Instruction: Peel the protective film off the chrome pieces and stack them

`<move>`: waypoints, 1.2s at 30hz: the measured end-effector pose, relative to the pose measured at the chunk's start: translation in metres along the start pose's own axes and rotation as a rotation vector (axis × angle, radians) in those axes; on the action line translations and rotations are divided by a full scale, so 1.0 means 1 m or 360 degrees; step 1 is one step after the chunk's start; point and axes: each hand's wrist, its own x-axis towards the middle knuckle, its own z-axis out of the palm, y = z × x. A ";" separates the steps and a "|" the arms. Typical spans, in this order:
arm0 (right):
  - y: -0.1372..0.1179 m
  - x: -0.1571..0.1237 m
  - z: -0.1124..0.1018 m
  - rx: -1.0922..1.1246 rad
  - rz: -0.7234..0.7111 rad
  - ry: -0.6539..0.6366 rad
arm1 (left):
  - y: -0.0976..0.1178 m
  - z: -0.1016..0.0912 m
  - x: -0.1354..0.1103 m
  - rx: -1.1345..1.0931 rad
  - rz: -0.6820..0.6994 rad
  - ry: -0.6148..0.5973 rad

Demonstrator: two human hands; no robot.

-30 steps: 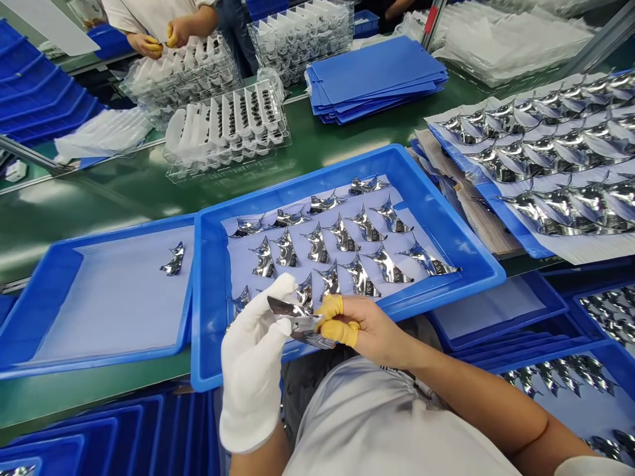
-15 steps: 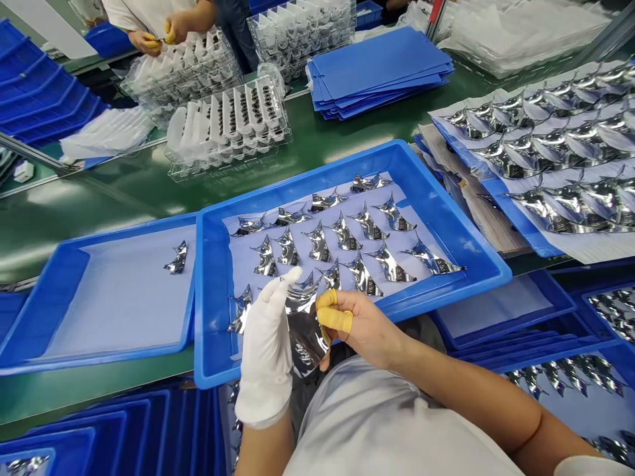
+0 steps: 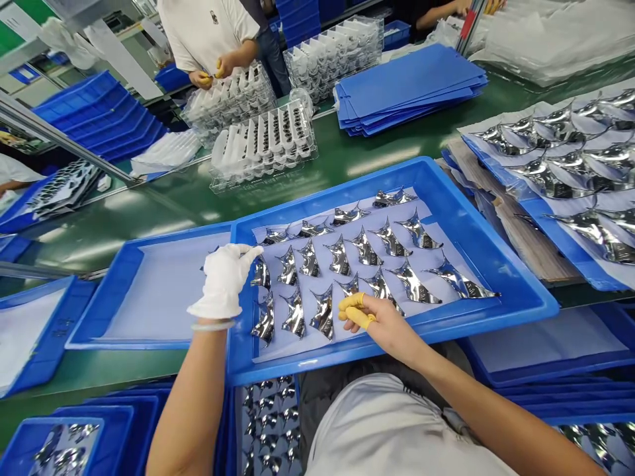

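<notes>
Foil pieces (image 3: 323, 312) lay in rows on a blue tray (image 3: 496, 264), the gloved left hand (image 3: 222, 281) and cotted right hand (image 3: 380, 324) open and empty beside them.

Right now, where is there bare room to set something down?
The sheet-lined blue tray is nearly bare, bordered by the white-gloved left hand and its rim. The green belt behind it is open. The next tray is crowded with foil pieces, right up to the right hand.

Gloved left hand (image 3: 223, 281) beside foil pieces (image 3: 323, 314) in a blue tray (image 3: 426, 170); cotted right hand (image 3: 381, 324) near them.
</notes>
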 end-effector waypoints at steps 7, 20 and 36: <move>0.003 0.000 0.000 -0.0137 -0.0026 -0.0042 | -0.011 0.041 0.030 0.0524 0.0200 -0.0185; 0.007 0.001 0.000 -0.0309 -0.0075 -0.0023 | 0.040 0.068 0.022 0.0241 0.0339 -0.0264; -0.031 -0.010 0.029 0.0447 -0.0303 -0.0250 | 0.065 0.017 -0.129 -0.2518 -0.0170 -0.0381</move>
